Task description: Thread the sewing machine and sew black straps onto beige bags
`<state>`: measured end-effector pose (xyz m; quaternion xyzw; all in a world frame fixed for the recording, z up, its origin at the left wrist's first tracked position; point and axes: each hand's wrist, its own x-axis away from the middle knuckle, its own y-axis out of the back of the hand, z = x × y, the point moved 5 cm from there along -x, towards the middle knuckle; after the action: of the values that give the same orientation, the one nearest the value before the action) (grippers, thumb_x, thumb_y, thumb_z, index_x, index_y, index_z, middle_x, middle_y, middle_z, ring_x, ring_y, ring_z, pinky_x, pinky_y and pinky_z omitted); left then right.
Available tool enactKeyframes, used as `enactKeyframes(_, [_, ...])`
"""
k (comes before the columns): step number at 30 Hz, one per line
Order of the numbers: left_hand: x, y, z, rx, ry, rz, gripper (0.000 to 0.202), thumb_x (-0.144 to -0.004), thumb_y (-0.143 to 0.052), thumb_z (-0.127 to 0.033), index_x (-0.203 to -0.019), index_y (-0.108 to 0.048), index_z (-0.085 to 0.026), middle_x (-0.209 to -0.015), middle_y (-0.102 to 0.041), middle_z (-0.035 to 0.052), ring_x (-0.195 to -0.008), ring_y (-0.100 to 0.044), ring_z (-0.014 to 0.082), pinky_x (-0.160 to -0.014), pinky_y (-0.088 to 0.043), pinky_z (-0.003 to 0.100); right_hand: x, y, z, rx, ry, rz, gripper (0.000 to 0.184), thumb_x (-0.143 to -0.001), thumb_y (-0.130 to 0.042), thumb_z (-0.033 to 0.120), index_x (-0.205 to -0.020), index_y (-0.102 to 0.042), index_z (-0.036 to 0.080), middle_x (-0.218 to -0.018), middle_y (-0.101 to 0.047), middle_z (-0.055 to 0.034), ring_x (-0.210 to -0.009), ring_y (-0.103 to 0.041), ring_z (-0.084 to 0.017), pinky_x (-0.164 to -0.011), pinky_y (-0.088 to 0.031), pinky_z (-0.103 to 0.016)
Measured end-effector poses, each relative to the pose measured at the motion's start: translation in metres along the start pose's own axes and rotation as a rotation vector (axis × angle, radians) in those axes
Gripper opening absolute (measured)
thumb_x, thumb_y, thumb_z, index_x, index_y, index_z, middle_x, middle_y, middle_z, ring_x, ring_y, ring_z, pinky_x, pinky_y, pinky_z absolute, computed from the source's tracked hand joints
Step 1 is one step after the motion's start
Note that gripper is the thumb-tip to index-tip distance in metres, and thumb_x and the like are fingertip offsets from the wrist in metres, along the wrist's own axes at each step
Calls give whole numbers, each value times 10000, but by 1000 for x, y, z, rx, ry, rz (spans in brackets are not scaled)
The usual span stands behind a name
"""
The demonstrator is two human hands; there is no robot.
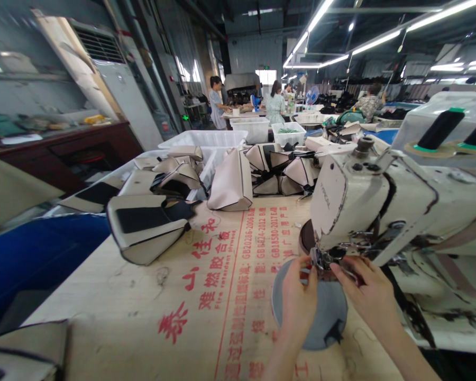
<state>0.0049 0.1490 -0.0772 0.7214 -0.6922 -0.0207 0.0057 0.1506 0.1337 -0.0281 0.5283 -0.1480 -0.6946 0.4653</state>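
Note:
My left hand (pixel 300 293) is at the needle area of a sewing machine (pixel 343 198), its fingers bent and closed together by the presser foot (pixel 321 260). From the other side my right hand (pixel 363 280) reaches to the same spot, thumb and fingers closed near the foot. What either hand pinches is hidden by the fingers and too small to make out. Below the hands lies a round grey piece (pixel 327 317) with a small black scrap (pixel 333 333) on it. A brown curved piece (pixel 307 236) shows behind my left fingertips, beside the machine head.
Cream and black sewn covers (pixel 150 227) stand on the plywood table (pixel 174 280); more are piled at its back near white plastic bins (pixel 206 138). Black thread spools (pixel 440 129) are above the machine on the right. Co-workers (pixel 275 103) stand farther back.

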Motion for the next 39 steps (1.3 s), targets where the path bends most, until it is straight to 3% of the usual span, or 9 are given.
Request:
enactKeyframes(4, [4, 2, 8, -14, 34, -48, 175, -824, -493, -287, -989, -532, -243, -903, -629, 39, -760, -599, 156, -660, -463, 271, 17, 2, 8, 53, -186, 261, 436, -838, -400, 582, -1034, -485, 201, -697, -639, -13, -556, -622, -208, -470, -482, -316])
enactKeyframes(8, [14, 4, 19, -1, 74, -83, 172, -826, -481, -280, -986, -521, -229, -887, -639, 46, -767, -607, 162, -697, -470, 288, 35, -4, 29, -59, -146, 370, 322, -905, -307, 463, -1047, -445, 209, -906, -655, -60, -781, -651, -213, -623, -528, -347])
enactKeyframes(13, [26, 8, 27, -11, 112, -80, 183, -817, -481, -287, -966, -537, -198, -890, -643, 71, -797, -610, 186, -670, -469, 289, 33, -15, 35, -67, -123, 304, 279, -918, -316, 382, -1017, -462, 166, -936, -660, -116, -774, -656, -232, -626, -523, -356])
enactKeyframes(20, [36, 5, 29, -10, 141, -19, 204, -801, -462, -260, -960, -558, -175, -896, -623, 75, -698, -580, 155, -532, -428, 242, 15, -16, 41, 92, -75, 122, 290, -920, -337, 382, -920, -503, 144, -776, -675, -108, -581, -647, -207, -461, -453, -272])
enactKeyframes(27, [42, 1, 33, 24, 142, 10, 222, -775, -471, -216, -972, -566, -172, -925, -626, 76, -720, -575, 151, -536, -420, 232, 10, -21, 46, 149, -50, 47, 337, -930, -297, 383, -889, -525, 138, -752, -675, -115, -537, -636, -186, -438, -427, -246])
enactKeyframes(34, [39, 11, 44, 6, 172, -25, 213, -798, -486, -309, -949, -562, -178, -885, -613, 67, -719, -576, 160, -524, -431, 231, 23, -16, 44, 54, -23, 93, 264, -915, -371, 367, -928, -524, 153, -812, -687, -91, -643, -666, -207, -516, -500, -279])
enactKeyframes(37, [31, 17, 38, 99, 206, -62, 303, -810, -467, -419, -961, -555, -171, -831, -597, 62, -693, -580, 169, -483, -427, 227, 38, -13, 46, -61, -41, 182, 217, -913, -380, 341, -957, -510, 174, -852, -687, -71, -677, -669, -199, -542, -523, -287])
enactKeyframes(39, [25, 15, 31, 226, 265, 11, 386, -816, -429, -490, -911, -585, -150, -831, -603, 78, -702, -581, 173, -493, -431, 232, 50, -11, 48, -154, -44, 253, 179, -914, -375, 309, -964, -498, 189, -860, -685, -57, -693, -670, -184, -555, -533, -273])
